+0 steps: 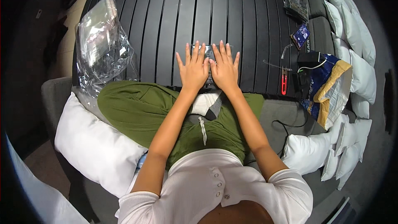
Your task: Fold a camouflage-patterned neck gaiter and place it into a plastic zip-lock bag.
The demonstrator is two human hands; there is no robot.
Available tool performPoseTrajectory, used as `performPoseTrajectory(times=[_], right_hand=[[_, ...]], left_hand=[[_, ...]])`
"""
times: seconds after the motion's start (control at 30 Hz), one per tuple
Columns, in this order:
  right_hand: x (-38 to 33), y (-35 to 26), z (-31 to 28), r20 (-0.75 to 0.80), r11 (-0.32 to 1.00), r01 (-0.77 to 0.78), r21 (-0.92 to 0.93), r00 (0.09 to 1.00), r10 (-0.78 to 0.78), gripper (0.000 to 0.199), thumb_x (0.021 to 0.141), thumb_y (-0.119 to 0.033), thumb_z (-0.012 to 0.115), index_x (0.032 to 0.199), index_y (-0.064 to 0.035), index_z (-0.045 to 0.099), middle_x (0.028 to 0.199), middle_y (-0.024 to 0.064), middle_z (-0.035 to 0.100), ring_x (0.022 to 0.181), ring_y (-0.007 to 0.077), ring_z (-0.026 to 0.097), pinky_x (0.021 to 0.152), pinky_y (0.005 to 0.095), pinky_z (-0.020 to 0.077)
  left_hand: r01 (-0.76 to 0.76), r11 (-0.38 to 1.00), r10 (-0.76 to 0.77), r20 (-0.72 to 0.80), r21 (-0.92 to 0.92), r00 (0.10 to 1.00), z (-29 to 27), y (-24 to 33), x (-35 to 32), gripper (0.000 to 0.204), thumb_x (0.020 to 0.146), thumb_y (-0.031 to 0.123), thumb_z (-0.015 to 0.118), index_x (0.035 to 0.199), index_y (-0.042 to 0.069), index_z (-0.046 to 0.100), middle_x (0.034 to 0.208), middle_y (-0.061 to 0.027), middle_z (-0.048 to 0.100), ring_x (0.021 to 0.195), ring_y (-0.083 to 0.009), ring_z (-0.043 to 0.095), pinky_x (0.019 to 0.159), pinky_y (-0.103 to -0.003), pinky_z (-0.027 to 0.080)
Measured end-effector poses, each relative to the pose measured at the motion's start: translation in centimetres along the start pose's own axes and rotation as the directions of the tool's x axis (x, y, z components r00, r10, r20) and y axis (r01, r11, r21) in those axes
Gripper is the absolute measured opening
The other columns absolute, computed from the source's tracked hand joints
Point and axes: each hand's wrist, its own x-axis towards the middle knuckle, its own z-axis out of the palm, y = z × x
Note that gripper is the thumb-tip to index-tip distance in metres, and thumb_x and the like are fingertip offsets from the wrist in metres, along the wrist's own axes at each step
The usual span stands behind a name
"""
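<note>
Here both hands — the left hand [193, 69] and right hand [224, 69] — lay flat, fingers spread, on a small clear packet [208, 52] at the near edge of the slatted black table [166, 20] — probably light, slick, best pinched by an edge.

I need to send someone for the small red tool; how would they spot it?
Start at the black slatted table and go to its right end, beside the blue and yellow bag. The red snips lie there by the near edge: the only red thing among dark items.

White ribbed top [215, 182], olive trousers [137, 112]
</note>
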Motion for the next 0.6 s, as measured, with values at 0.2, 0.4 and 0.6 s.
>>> performPoseTrajectory(times=[0.2,0.4,0.6], right_hand=[[0.0,0.1,0.0,-0.005,0.999,-0.001,-0.037,1.0,0.001,0.048,0.091,-0.031,0.039,0.136,-0.0138,0.036,0.144,0.0113,0.028,0.134,0.0289,0.023,0.104,0.0593,0.0075],[0.0,0.2,0.6,-0.043,0.999,-0.007,-0.033,0.999,0.005,0.048,0.09,-0.033,0.04,0.135,-0.0164,0.038,0.144,0.0084,0.028,0.134,0.0268,0.023,0.105,0.0593,0.007],[-0.3,0.9,0.1,-0.175,0.98,0.023,0.197,0.985,0.012,0.046,0.087,-0.025,0.05,0.129,-0.0105,0.043,0.142,0.0168,0.028,0.132,0.0348,0.024,0.106,0.0526,0.0148]], left_hand=[[0.008,0.997,-0.008,0.0,0.074,1.0,0.0,0.2,-0.1,0.045,0.09,0.034,0.041,0.133,0.02,0.042,0.141,-0.0016,0.035,0.133,-0.0295,0.025,0.104,-0.06,0.008],[0.004,0.997,-0.001,-0.039,0.072,0.999,0.2,-0.1,-0.1,0.046,0.088,0.034,0.042,0.132,0.02,0.043,0.14,-0.0009,0.036,0.133,-0.0315,0.024,0.104,-0.06,0.008],[-0.004,0.992,-0.002,-0.053,-0.128,0.999,-0.9,-0.5,-0.2,0.047,0.089,0.031,0.045,0.132,0.013,0.042,0.14,-0.0127,0.033,0.133,-0.0345,0.021,0.107,-0.053,0.012]])
